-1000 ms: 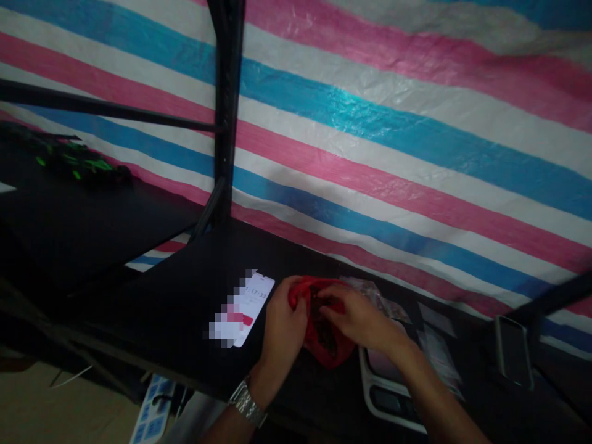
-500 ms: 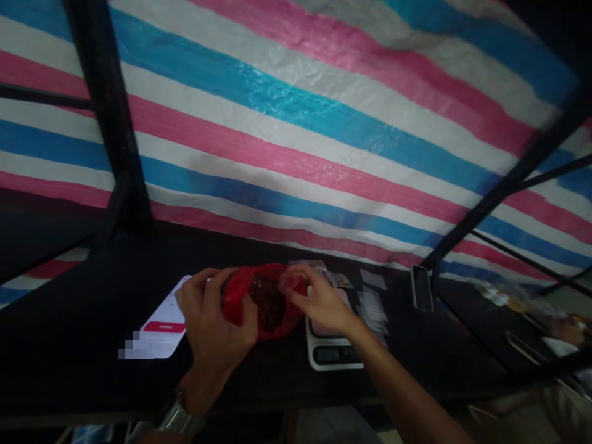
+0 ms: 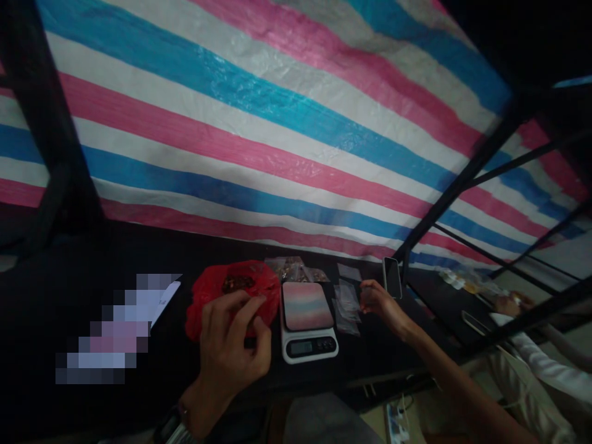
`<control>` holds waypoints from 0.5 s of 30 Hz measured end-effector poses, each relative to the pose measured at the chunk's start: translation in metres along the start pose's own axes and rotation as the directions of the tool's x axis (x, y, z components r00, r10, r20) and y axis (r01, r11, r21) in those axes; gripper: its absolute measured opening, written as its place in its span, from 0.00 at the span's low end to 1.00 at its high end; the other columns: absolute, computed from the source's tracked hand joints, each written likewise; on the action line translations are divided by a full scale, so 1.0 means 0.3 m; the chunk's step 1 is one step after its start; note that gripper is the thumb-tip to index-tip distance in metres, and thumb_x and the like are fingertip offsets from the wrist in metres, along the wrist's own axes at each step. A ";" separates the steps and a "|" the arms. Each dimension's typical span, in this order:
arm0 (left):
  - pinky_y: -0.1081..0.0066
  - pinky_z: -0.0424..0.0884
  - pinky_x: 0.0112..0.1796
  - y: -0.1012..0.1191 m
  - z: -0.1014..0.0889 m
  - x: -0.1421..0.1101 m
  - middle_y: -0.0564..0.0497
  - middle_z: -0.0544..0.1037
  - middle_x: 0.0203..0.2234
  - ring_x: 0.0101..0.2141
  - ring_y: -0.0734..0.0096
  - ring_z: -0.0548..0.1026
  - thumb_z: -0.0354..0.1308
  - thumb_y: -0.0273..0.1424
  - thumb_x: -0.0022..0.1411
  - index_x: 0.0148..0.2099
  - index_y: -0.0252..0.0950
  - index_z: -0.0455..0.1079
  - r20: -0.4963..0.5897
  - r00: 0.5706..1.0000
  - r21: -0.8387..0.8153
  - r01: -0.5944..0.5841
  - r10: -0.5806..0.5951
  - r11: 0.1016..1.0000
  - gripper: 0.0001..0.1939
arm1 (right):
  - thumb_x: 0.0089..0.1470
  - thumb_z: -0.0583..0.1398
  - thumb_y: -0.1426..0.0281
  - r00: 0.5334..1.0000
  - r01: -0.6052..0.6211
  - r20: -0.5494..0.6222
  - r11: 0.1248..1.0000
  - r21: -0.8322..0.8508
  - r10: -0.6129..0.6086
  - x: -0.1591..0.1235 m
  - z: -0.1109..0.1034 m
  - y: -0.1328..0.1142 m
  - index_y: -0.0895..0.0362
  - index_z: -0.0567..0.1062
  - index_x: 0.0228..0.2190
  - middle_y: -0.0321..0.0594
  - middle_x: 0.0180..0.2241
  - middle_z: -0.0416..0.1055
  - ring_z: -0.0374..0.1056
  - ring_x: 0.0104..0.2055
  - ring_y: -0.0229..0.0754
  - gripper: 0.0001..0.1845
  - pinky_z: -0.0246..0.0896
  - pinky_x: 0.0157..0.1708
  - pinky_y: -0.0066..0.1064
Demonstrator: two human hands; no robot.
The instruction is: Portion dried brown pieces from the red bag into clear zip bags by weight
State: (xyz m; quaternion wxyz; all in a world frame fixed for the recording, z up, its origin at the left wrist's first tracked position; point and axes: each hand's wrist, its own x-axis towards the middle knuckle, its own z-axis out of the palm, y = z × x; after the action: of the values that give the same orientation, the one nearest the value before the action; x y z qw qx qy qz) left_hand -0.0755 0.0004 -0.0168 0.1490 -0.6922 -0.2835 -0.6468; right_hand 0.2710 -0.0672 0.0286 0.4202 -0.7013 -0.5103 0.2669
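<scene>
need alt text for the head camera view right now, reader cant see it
A person's left hand curls over the near side of an open red plastic bag with dark contents, while the right hand is beside flat clear packets. A white digital scale sits between the hands on a black table, with a striped sheet behind.

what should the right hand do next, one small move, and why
Perhaps move the right hand slightly left and pinch one of the clear plastic bags: it is right beside them, while the left hand is at the red bag. Whether the right hand holds anything is unclear.
</scene>
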 end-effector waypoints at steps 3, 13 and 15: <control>0.61 0.71 0.40 0.025 0.027 -0.011 0.43 0.73 0.41 0.39 0.59 0.72 0.59 0.15 0.60 0.50 0.33 0.70 0.019 1.000 -0.044 0.002 -0.001 0.999 0.18 | 0.49 0.62 0.63 1.000 0.021 0.016 0.975 -0.220 -0.018 0.010 -0.013 0.060 0.51 0.71 0.40 0.28 0.23 0.64 0.61 0.26 0.41 0.15 0.58 0.31 0.33; 0.62 0.73 0.40 0.069 0.061 -0.036 0.43 0.74 0.40 0.39 0.59 0.73 0.56 0.14 0.62 0.52 0.35 0.70 0.085 0.996 -0.144 0.012 0.000 0.989 0.19 | 0.53 0.64 0.68 0.982 0.091 0.189 0.802 -0.591 0.027 0.080 -0.018 0.090 0.56 0.83 0.37 0.36 0.24 0.74 0.68 0.27 0.43 0.10 0.57 0.31 0.32; 0.61 0.73 0.40 0.069 0.065 -0.038 0.43 0.74 0.41 0.40 0.59 0.73 0.56 0.14 0.62 0.52 0.35 0.69 0.095 0.995 -0.158 0.021 -0.006 0.987 0.19 | 0.55 0.63 0.67 0.985 0.093 0.172 0.784 -0.613 0.018 0.079 -0.009 0.095 0.56 0.82 0.35 0.39 0.26 0.77 0.69 0.29 0.43 0.09 0.58 0.31 0.32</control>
State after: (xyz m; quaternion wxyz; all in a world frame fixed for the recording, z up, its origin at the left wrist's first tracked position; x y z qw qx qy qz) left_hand -0.0476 -0.0072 -0.0269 0.0755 -0.7298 -0.2423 -0.6348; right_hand 0.2953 -0.0492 0.0067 0.1276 -0.7647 -0.6170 0.1349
